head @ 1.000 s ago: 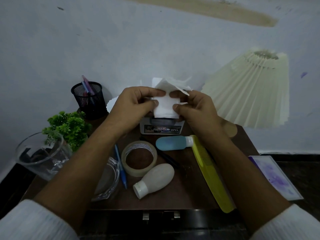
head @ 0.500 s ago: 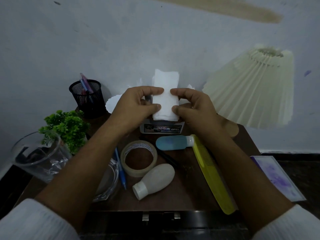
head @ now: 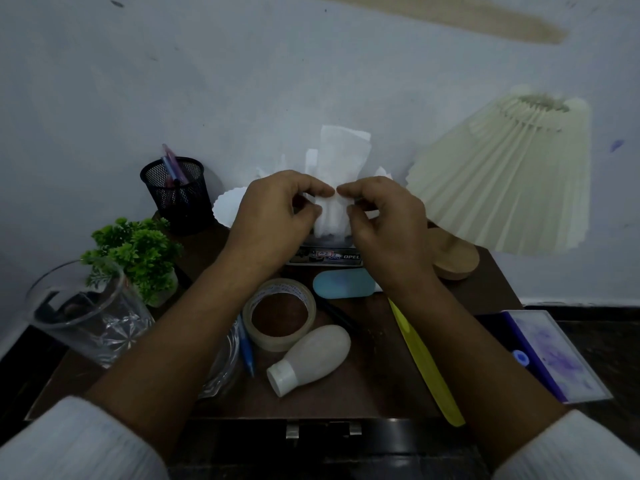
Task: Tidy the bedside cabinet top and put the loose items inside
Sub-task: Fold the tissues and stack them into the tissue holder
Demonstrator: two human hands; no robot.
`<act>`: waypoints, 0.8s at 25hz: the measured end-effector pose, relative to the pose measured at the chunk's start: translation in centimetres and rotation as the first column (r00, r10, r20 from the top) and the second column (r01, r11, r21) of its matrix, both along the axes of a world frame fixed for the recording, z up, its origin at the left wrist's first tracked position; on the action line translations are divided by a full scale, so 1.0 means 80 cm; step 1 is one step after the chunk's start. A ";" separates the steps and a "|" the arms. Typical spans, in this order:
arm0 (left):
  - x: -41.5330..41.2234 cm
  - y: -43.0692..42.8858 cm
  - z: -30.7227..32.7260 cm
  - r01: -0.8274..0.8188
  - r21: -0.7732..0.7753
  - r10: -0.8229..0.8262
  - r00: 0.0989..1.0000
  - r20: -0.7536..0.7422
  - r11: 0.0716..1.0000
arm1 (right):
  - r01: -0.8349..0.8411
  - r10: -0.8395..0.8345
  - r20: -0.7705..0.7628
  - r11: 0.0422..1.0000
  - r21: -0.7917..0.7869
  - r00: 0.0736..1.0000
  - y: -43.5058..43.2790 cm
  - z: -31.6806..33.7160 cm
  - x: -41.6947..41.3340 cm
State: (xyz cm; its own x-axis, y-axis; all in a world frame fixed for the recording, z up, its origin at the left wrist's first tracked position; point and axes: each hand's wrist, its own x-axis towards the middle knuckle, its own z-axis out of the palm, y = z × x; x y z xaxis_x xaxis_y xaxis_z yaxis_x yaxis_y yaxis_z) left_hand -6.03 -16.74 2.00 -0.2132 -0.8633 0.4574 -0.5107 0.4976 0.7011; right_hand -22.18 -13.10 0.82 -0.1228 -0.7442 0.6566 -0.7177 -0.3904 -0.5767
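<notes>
A white tissue [head: 337, 161] stands up out of a tissue box [head: 325, 256] at the back of the brown cabinet top [head: 367, 379]. My left hand [head: 273, 216] and my right hand [head: 384, 226] pinch the tissue from either side, fingertips nearly meeting. In front of them lie a blue bottle [head: 341, 285], a tape roll [head: 278, 318], a cream bottle [head: 311, 356], a blue pen [head: 246, 351] and a yellow comb [head: 424, 362].
A black mesh pen holder [head: 175, 194] and a small green plant [head: 138, 252] stand at the back left, a clear glass [head: 86, 313] at the left edge, a glass dish [head: 221, 368] under my left forearm. A pleated lamp [head: 509, 181] stands at the right. A purple card [head: 550, 355] lies off the right edge.
The tissue's folded corner has been straightened and now stands upright. Both hands have closed in on its lower part, narrowing it between the fingertips.
</notes>
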 end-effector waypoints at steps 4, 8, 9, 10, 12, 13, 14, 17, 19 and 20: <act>0.003 0.001 0.004 0.007 -0.018 -0.006 0.999 0.044 1.000 | -0.005 0.004 -0.058 1.000 -0.020 0.998 0.002 -0.002 0.000; 0.006 0.002 0.003 -0.003 0.002 0.002 0.996 0.095 1.000 | -0.002 0.002 -0.026 1.000 0.016 1.000 0.006 -0.003 -0.001; 0.007 0.002 0.003 -0.002 0.008 0.001 0.995 0.102 1.000 | 0.003 -0.002 -0.019 1.000 0.027 1.000 0.007 -0.003 -0.001; 0.007 0.002 0.003 -0.002 0.012 0.001 0.994 0.108 1.000 | 0.008 -0.008 -0.013 0.999 0.037 1.000 0.008 -0.002 -0.002; 0.008 0.003 0.002 -0.004 0.009 0.003 0.994 0.112 1.000 | 0.018 -0.017 -0.004 0.999 0.046 1.000 0.010 -0.002 -0.002; 0.008 0.004 0.002 -0.006 0.004 0.005 0.994 0.109 1.000 | 0.023 -0.022 -0.007 0.998 0.051 1.000 0.011 -0.003 -0.003; 0.009 0.004 0.001 -0.008 0.005 0.007 0.994 0.106 1.000 | 0.029 -0.028 -0.017 0.998 0.063 0.999 0.012 -0.003 -0.004; 0.010 0.004 -0.003 -0.015 0.030 0.011 0.992 0.124 0.999 | 0.035 -0.031 -0.041 0.993 0.113 0.999 0.013 -0.005 -0.006; 0.009 0.004 -0.004 -0.015 0.043 0.009 0.990 0.140 0.999 | 0.042 -0.035 -0.055 0.990 0.134 0.998 0.015 -0.006 -0.007; 0.009 0.004 -0.005 -0.014 0.047 0.007 0.989 0.148 0.999 | 0.048 -0.039 -0.063 0.989 0.141 0.997 0.016 -0.006 -0.007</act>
